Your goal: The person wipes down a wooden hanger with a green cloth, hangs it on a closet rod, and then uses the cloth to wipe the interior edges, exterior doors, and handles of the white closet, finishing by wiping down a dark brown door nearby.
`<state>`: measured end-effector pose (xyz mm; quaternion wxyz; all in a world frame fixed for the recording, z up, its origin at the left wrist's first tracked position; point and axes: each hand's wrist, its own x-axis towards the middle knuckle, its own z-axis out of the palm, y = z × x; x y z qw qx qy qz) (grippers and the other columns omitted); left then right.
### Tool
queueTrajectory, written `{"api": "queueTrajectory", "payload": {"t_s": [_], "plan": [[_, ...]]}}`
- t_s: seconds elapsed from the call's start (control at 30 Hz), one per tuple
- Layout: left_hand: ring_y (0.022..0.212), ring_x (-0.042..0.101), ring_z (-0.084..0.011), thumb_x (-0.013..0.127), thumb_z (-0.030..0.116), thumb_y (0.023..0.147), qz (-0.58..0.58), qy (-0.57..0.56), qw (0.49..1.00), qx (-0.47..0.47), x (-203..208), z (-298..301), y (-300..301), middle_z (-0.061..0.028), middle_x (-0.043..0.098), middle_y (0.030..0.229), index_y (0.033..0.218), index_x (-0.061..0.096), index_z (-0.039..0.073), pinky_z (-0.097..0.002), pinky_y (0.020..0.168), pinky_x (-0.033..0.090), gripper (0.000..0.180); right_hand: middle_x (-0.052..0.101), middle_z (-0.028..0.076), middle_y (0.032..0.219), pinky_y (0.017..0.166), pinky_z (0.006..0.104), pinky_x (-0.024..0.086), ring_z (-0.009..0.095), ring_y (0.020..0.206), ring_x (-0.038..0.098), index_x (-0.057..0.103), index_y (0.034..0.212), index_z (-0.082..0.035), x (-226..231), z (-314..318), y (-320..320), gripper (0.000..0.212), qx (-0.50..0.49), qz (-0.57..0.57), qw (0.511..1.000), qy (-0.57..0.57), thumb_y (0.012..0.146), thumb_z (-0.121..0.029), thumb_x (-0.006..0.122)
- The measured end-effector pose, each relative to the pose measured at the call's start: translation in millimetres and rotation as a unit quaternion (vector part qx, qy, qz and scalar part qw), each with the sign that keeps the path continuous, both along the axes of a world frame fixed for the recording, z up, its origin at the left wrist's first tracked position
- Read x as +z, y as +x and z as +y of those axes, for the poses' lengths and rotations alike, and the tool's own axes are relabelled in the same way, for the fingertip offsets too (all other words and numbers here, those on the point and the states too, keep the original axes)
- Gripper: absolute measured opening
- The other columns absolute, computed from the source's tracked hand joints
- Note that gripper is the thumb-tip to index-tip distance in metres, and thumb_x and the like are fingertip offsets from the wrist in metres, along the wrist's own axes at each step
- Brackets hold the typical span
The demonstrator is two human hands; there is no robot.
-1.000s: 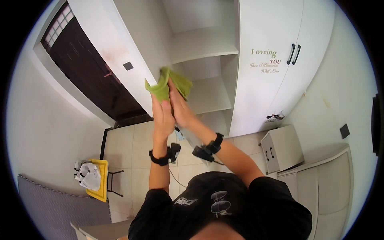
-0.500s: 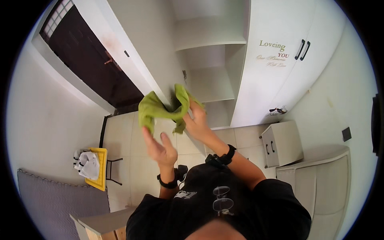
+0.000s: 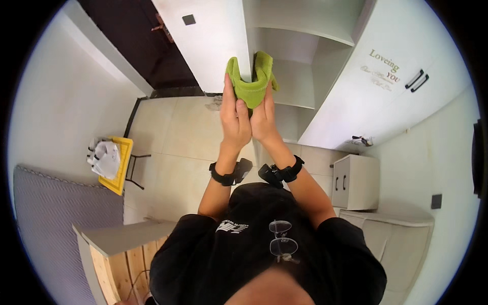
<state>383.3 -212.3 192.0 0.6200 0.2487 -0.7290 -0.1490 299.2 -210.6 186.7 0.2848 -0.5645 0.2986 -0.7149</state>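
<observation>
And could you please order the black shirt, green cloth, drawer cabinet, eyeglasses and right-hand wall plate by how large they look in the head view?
Largest to smallest:
1. Black shirt
2. Drawer cabinet and green cloth, too close to rank apart
3. Eyeglasses
4. Right-hand wall plate

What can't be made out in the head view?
Head view:
Green cloth: parts covered by the left hand and right hand.
White upright: stretch behind the cloth, hidden by it.
Dark door: top, cut off by the picture's upper edge.
Pale thing on the floor: too small to identify.
</observation>
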Motion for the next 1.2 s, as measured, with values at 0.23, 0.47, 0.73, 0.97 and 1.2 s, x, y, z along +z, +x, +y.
{"api": "queueTrajectory", "payload": {"t_s": [0.23,0.47,0.73,0.97,1.2], "plan": [[0.131,0.039,-0.0333,0.026,0.027,0.102,0.002,0.091,0.996,0.005,-40,7,2,-0.0268,0.036,0.142,0.144,0.015,-0.011,-0.0371,0.106,0.031,0.057,0.041,0.014,0.138,0.106,0.0343,0.031,0.022,0.125,0.042,0.024,0.144,0.0,-63,-16,-5,0.052,0.021,0.005,0.998,0.064,0.101,-0.028,0.032],[0.119,0.044,-0.0497,0.036,0.02,0.098,-0.028,0.143,0.987,0.07,-110,20,-4,-0.0344,0.037,0.135,0.142,0.017,-0.011,-0.0431,0.099,0.038,0.057,0.033,0.02,0.146,0.11,0.0363,0.026,0.031,0.134,0.034,0.026,0.143,0.003,-118,-12,-10,0.062,-0.053,0.103,0.986,0.12,0.094,-0.026,0.05],[0.102,0.053,-0.0446,0.056,0.011,0.087,-0.096,0.208,0.97,0.081,-122,39,1,-0.0267,0.053,0.113,0.125,0.042,-0.003,-0.0453,0.085,0.046,0.042,0.051,0.023,0.129,0.098,0.0392,0.039,0.036,0.117,0.052,0.045,0.13,0.004,-166,-6,-20,0.05,-0.048,0.107,0.983,0.143,0.086,-0.016,0.058],[0.091,0.06,-0.0378,0.065,0.01,0.084,-0.134,0.24,0.954,0.123,-124,56,30,-0.0216,0.058,0.102,0.117,0.051,-0.002,-0.0393,0.077,0.05,0.038,0.059,0.021,0.118,0.093,0.0386,0.043,0.034,0.108,0.058,0.048,0.126,0.004,-147,13,-9,0.05,-0.081,0.126,0.962,0.229,0.081,-0.011,0.062],[0.083,0.064,-0.0302,0.066,0.004,0.083,-0.164,0.234,0.944,0.164,-95,73,59,-0.0182,0.062,0.096,0.114,0.055,-0.002,-0.0338,0.075,0.052,0.033,0.059,0.021,0.118,0.092,0.0342,0.043,0.028,0.107,0.058,0.04,0.132,0.007,-111,30,17,0.054,-0.109,-0.011,0.982,0.152,0.084,-0.009,0.058]]}}
